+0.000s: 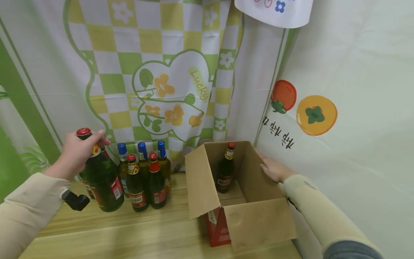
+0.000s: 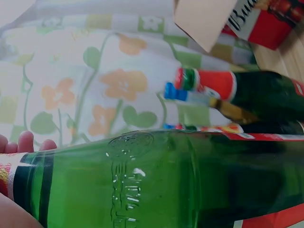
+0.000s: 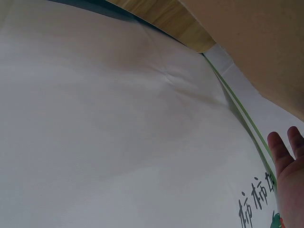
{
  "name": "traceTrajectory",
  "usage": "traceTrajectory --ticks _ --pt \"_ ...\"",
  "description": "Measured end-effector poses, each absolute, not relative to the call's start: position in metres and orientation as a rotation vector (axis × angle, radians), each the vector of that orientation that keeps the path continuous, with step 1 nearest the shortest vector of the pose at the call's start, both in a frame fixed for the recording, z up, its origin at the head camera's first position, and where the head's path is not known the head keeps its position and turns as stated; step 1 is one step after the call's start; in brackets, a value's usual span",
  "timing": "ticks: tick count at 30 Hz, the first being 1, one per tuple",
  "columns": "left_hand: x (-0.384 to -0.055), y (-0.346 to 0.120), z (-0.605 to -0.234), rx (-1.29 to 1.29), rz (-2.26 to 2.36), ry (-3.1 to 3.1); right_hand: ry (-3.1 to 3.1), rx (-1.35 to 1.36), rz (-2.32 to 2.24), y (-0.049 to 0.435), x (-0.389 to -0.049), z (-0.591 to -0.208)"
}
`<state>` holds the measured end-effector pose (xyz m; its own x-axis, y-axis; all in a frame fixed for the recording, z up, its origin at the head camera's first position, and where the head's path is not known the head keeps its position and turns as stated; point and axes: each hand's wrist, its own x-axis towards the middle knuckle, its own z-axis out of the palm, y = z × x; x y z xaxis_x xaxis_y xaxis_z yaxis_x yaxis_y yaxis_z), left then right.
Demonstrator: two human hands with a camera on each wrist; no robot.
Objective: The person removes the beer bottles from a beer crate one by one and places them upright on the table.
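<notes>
My left hand (image 1: 73, 153) grips a green glass beer bottle (image 1: 104, 180) by its neck, below the red cap. The bottle leans slightly; whether its base touches the table cannot be told. Across the left wrist view, the bottle (image 2: 142, 185) fills the lower half. At the right, an open cardboard box (image 1: 239, 196) holds one green bottle (image 1: 225, 171), standing upright at the back. My right hand (image 1: 275, 168) rests at the box's right edge. Its fingers (image 3: 280, 152) look straight beside the cardboard in the right wrist view.
Several bottles stand to the right of the held one: red-capped green bottles (image 1: 157, 187) in front, blue-capped bottles (image 1: 165, 165) behind. At least one more is partly hidden behind the held bottle. A patterned curtain (image 1: 155, 72) hangs behind the wooden table (image 1: 155, 230). White fabric (image 1: 365, 108) borders the right.
</notes>
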<state>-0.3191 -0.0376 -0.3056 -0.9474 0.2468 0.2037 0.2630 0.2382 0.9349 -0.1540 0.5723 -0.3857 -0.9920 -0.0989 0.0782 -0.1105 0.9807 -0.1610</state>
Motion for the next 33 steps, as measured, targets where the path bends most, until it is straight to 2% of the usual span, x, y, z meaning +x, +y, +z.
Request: traceTrajectory --ticks 13,25,33 --pt "-0.346 -0.048 -0.365 -0.362 -1.768 -2.470 -3.061 0.152 0.250 0.571 -0.152 -0.386" --pt "-0.365 -0.041 -0.397 -0.237 -1.798 -2.440 -3.068 0.153 0.249 0.568 -0.158 -0.376" --pt "-0.365 -0.030 -0.419 -0.200 -1.764 -2.477 -3.092 0.100 0.235 0.570 -0.156 -0.384"
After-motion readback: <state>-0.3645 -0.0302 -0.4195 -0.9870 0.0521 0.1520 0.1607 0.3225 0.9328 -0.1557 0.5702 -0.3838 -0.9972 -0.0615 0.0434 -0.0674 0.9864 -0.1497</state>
